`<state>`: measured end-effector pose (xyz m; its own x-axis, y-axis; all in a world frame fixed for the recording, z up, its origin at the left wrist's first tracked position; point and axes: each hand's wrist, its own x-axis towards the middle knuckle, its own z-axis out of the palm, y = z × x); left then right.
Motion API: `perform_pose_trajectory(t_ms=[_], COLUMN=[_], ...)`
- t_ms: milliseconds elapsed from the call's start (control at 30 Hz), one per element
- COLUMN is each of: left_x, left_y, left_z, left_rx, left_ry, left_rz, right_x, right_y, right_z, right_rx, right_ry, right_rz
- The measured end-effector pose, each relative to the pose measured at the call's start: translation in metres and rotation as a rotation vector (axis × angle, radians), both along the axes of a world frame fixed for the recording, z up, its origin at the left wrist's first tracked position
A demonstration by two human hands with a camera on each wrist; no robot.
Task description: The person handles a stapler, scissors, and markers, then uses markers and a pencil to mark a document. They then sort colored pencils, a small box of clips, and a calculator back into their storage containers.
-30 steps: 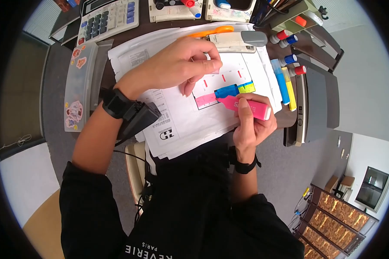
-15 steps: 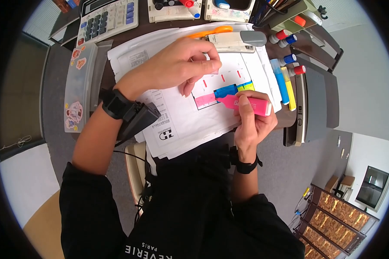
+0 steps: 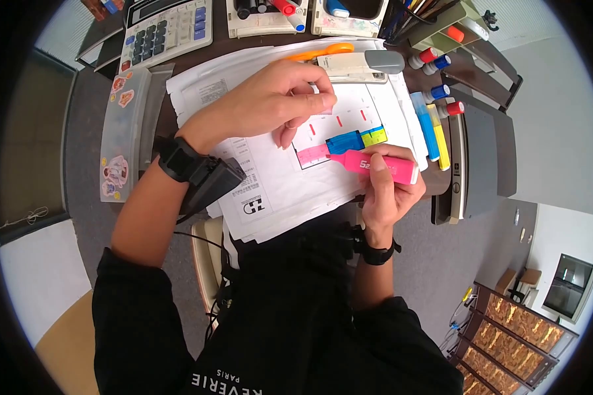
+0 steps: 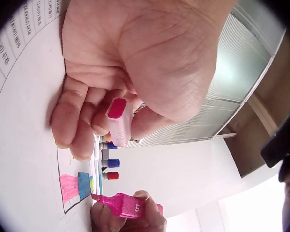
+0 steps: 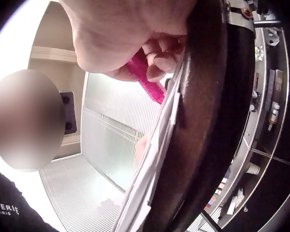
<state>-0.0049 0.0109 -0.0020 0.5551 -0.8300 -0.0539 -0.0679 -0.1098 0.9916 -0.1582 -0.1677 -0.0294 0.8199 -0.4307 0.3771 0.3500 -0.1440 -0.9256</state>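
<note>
In the head view my right hand (image 3: 392,197) grips an uncapped pink highlighter (image 3: 385,167). Its tip points left, close over the border of the pink (image 3: 313,155) and blue (image 3: 344,142) blocks of a coloured band on the printed sheet (image 3: 296,197). A yellow-green block (image 3: 374,136) ends the band on the right. My left hand (image 3: 263,102) rests on the sheet further up, left of the band. Between its thumb and fingers it pinches the clear-sided pink cap (image 4: 119,121), plain in the left wrist view. Short red marks (image 3: 339,121) stand above the band.
A stapler (image 3: 352,67) and orange-handled scissors (image 3: 323,51) lie on the stacked papers' far edge. Blue (image 3: 425,128) and yellow (image 3: 440,141) highlighters lie at the right. A calculator (image 3: 168,33), pen trays (image 3: 263,26) and a stickered clear case (image 3: 122,138) surround the papers.
The highlighter's tip has shifted slightly left and toward the person, and my right hand has moved a little with it. The left hand stays in place with the cap.
</note>
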Motion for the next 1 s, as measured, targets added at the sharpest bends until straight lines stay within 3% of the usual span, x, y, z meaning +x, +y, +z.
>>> perform_pose_trajectory(t_ms=[67,233,1000], left_x=[0.0004,0.0001,-0.0003], left_y=[0.0002,0.0000,-0.0002], left_z=[-0.0004,0.0003,0.0002], left_rx=[-0.003,0.000,0.006], left_ry=[-0.005,-0.015,-0.029], left_rz=[0.002,-0.002,0.001], right_x=[-0.0023,-0.0026,0.0009], right_y=[-0.0015,-0.0011,0.0011], right_z=[0.0003,0.0033,0.0016], right_rx=[-0.009,-0.321,-0.486], right_ry=[0.007,0.000,-0.005], right_rz=[0.040,0.196,0.211])
